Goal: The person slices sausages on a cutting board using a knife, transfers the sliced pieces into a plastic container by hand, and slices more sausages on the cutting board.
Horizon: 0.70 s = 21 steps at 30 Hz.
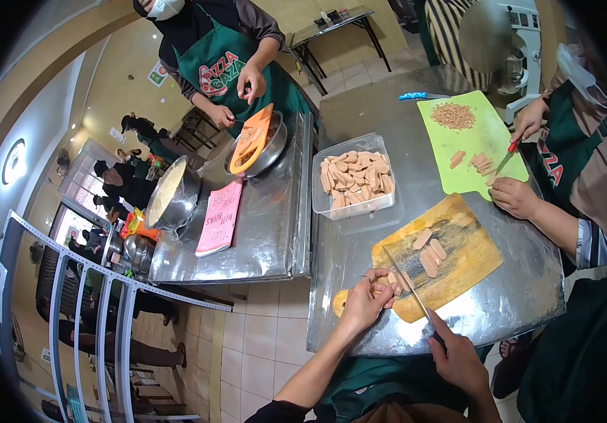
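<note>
My right hand (453,354) is closed round the handle of a knife (411,287), whose blade points up and left over a wooden board (458,282). Left of the blade, my left hand (368,299) has its fingers bent together on small pieces of sausage (396,282) at the board's lower left. Further slices of sausage (430,259) lie on the board to the right of the blade. Behind the board, a clear plastic container (355,211) holds many sausage pieces (356,176).
At the right, a co-worker's hands (518,197) cut sausage on a green board (451,169). A blue-handled knife (423,95) lies behind it. Across the left table (261,247), another person holds an orange board (254,141) over a bowl; a pink notebook (220,215) lies nearby.
</note>
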### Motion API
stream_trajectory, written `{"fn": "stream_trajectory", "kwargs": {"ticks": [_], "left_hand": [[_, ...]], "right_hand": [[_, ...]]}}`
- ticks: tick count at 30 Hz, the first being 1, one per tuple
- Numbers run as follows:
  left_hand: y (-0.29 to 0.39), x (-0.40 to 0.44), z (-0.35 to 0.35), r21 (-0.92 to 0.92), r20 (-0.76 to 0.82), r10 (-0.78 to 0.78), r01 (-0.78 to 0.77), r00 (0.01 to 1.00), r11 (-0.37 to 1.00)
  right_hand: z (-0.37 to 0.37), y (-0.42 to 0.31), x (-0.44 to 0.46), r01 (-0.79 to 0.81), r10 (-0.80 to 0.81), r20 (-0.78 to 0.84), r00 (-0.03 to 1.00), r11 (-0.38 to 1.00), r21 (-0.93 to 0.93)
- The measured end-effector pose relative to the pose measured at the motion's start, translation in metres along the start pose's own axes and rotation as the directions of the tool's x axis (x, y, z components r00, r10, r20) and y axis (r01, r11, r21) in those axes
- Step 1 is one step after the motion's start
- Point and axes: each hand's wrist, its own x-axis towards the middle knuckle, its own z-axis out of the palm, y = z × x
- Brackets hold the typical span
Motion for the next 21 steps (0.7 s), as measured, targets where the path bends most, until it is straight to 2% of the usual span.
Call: {"fn": "stream_trajectory", "kwargs": {"ticks": [2,5,8,11,14,18,20,21], "left_hand": [[0.000,0.000,-0.001,0.013,-0.009,-0.006,0.006,1.000,1.000],[-0.001,0.001,0.000,0.017,-0.004,-0.005,0.005,1.000,1.000],[-0.004,0.001,0.000,-0.014,-0.004,0.009,-0.009,1.000,1.000],[-0.005,0.002,0.001,-0.030,-0.025,0.031,-0.031,0.999,0.999],[-0.008,0.003,0.002,-0.046,-0.034,0.034,-0.036,0.999,0.998],[-0.004,0.002,0.002,-0.042,-0.037,0.017,-0.018,0.999,0.999],[-0.003,0.000,0.003,-0.080,-0.058,0.043,-0.048,0.997,0.996],[-0.001,-0.002,0.004,-0.108,-0.064,0.024,-0.031,0.998,0.994]], "right_hand": [[0.003,0.003,0.000,-0.008,0.006,-0.041,0.999,0.999,-0.039],[-0.004,-0.005,0.001,-0.084,0.084,-0.029,0.996,0.996,0.005],[0.001,-0.004,-0.002,0.037,-0.034,-0.038,0.999,0.997,0.068],[0.004,-0.007,-0.001,-0.017,0.015,0.019,1.000,0.994,0.105],[0.004,-0.002,0.003,-0.021,0.020,0.016,1.000,0.999,0.044],[0.006,0.005,0.006,0.050,-0.052,-0.097,0.994,0.998,-0.030],[0.005,0.009,0.008,0.038,-0.054,-0.189,0.981,0.996,-0.086],[0.002,0.010,0.008,0.011,-0.019,-0.196,0.980,0.999,-0.044]]}}
